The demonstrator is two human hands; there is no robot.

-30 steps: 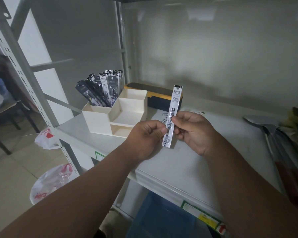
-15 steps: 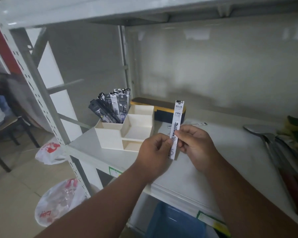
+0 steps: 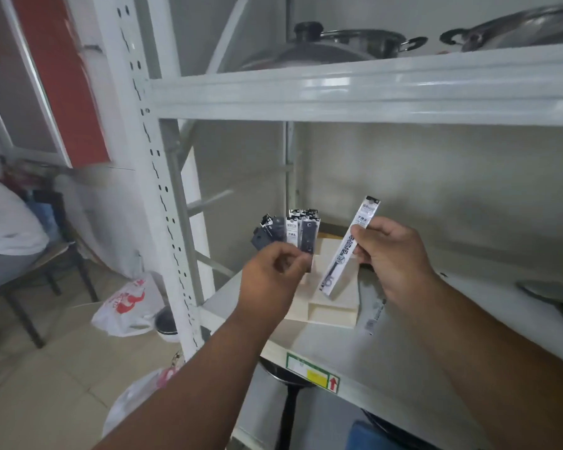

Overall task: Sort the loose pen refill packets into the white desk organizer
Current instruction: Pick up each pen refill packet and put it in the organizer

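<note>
Dim, flat indoor light, glare along the upper shelf edge, motion blur, wide-angle bending at edges.

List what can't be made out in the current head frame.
- White desk organizer: compartment interiors, hidden by both hands.
- Left hand: whether its fingers hold anything, curled away from camera.
- Held refill packet: print, motion-blurred.
- Loose packet on shelf: label too small.

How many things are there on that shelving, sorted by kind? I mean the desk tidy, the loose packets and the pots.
White desk organizer: 1
Refill packet held in the right hand: 1
Loose refill packet lying on the shelf: 1
Packets standing in the organizer: a bunch, too overlapped to count
Pots on the upper shelf: 2
Total, counting the bunch as one: 6
</note>
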